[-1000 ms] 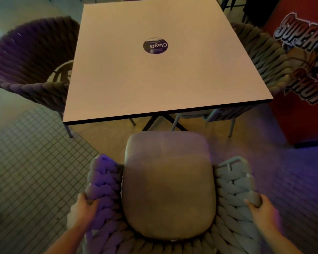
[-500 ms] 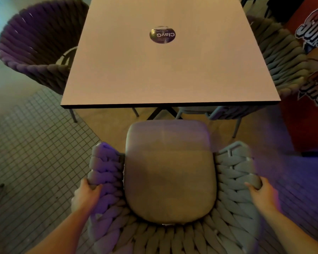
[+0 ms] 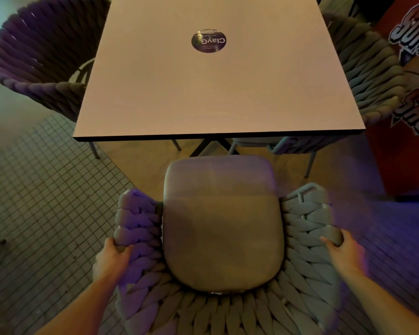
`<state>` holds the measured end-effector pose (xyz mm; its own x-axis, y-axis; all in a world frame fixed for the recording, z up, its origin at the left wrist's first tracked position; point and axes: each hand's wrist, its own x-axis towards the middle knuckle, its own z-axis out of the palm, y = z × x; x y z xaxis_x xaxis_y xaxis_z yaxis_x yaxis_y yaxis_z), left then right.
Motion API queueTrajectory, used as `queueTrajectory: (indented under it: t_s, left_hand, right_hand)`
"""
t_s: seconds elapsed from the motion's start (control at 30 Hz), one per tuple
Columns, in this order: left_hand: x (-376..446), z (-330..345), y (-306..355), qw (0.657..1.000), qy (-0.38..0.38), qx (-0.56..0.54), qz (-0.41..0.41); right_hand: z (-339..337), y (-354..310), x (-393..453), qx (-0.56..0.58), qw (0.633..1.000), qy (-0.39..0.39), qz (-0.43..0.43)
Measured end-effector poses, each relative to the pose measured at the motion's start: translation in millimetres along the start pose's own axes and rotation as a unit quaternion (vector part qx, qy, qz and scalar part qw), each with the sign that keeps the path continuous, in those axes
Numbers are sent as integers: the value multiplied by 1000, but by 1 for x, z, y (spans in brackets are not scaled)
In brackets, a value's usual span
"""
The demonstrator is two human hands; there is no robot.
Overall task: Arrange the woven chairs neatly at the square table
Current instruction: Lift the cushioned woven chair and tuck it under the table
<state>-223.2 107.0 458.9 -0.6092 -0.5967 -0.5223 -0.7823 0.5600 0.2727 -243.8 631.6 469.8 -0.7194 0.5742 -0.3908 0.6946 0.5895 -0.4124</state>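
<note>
head view looked down on the near woven chair, its grey seat cushion facing the square worktop. left hand was clamped on the chair's left woven arm, thumb on top; right hand was clamped likewise on the right arm. the cushion's front edge lay just short of the worktop's near edge, apart from it, with tan floor showing between. compared with half a second earlier, that gap had narrowed, and the worktop edge sat squarer to the chair than a full second earlier. both grips were unchanged. a purple-lit woven chair stood at the worktop's left side and another woven chair at its right, both partly under the top. a round dark sticker lay on the worktop. a red printed panel stood at far right.
</note>
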Motion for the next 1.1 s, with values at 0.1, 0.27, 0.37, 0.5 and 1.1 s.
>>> queueTrajectory:
  t_s: [0.1, 0.27, 0.37, 0.5, 1.1]
  left_hand:
    - [0, 0, 0, 1000, -1, 6, 3]
    - [-2, 0, 2, 1000, 0, 4, -1]
    - [-5, 0, 3, 1000, -3, 2, -7]
    - [-10, -1, 5, 1000, -8, -4, -9]
    - [-12, 1, 15, 1000, 0, 4, -2]
  right_hand:
    - [0, 2, -1, -4, 1000, -3, 6]
    - [-1, 4, -2, -12, 1000, -5, 4]
    - [-2, 5, 0, -16, 1000, -11, 4]
    - [-4, 5, 1, -20, 1000, -15, 7]
    - [-10, -7, 4, -1, 1000, -10, -3]
